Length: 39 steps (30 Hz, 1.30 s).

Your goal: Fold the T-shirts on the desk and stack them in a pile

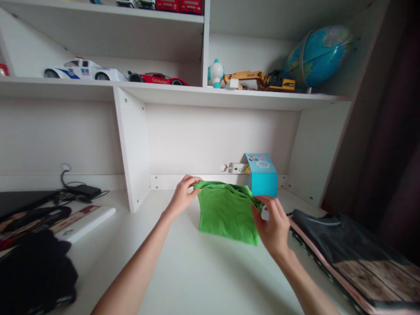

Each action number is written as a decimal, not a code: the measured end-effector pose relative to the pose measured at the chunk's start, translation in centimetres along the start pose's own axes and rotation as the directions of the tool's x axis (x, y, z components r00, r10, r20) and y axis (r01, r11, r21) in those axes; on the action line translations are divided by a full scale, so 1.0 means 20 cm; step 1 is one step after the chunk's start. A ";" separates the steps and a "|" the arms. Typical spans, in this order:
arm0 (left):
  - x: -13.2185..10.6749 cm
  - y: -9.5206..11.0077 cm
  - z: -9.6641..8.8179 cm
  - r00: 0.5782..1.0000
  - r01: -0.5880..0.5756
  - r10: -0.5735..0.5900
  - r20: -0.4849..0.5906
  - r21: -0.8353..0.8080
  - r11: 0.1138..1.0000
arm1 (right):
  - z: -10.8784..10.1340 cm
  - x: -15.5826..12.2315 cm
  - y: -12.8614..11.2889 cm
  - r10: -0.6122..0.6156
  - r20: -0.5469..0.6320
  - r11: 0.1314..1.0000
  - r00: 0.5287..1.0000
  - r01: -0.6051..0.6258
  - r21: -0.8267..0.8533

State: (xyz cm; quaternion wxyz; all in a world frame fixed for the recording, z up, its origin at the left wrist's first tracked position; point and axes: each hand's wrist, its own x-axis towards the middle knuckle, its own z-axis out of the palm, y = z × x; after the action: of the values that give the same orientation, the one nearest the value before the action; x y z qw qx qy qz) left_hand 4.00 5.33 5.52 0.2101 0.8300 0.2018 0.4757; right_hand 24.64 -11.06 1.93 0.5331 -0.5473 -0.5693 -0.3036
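green cloth held up by both hands over the bench

a folded green cloth (226, 212) is held at its upper edge, just above the white bench (183, 271), right in the middle of the view. the left corner is pinched by the left hand (182, 197), its grip clenched on the fabric. the right corner is taken by the right hand (272, 225), fingers closed over the cloth's right edge, so that side is partly hidden. the cloth is seen hanging down between the two hands, its lower hem near the bench top. a blue box (262, 175) is found just behind the cloth, beside the right hand. a dark folded garment (348, 245) is laid at the right edge. toy cars (114, 74) and a globe (318, 54) are set on the shelf above.
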 end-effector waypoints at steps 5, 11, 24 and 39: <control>-0.04 -0.17 -0.13 0.981 0.116 -0.113 0.158 -0.012 0.993 | -0.07 -0.06 -0.37 -0.547 0.229 0.828 0.805 0.481 0.286; -0.21 -0.53 -0.25 0.765 0.424 -0.589 0.259 0.486 0.764 | 0.05 -0.10 -0.32 -0.343 0.644 0.911 0.684 0.077 0.404; -0.16 -0.38 -0.19 0.721 0.383 -0.558 0.411 0.434 0.815 | 0.13 -0.16 -0.11 0.196 0.895 0.960 0.400 0.106 -0.257; -0.17 -0.18 0.08 0.620 0.182 -0.654 0.434 0.731 0.658 | 0.17 -0.20 -0.01 0.195 0.933 0.975 0.303 0.040 -0.217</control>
State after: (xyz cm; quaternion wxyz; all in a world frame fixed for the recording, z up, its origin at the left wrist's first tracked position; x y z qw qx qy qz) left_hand 3.35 6.32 0.43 0.0931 0.8840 0.4578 -0.0174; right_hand 22.83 -9.12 -2.57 0.0518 -0.6979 -0.7127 0.0475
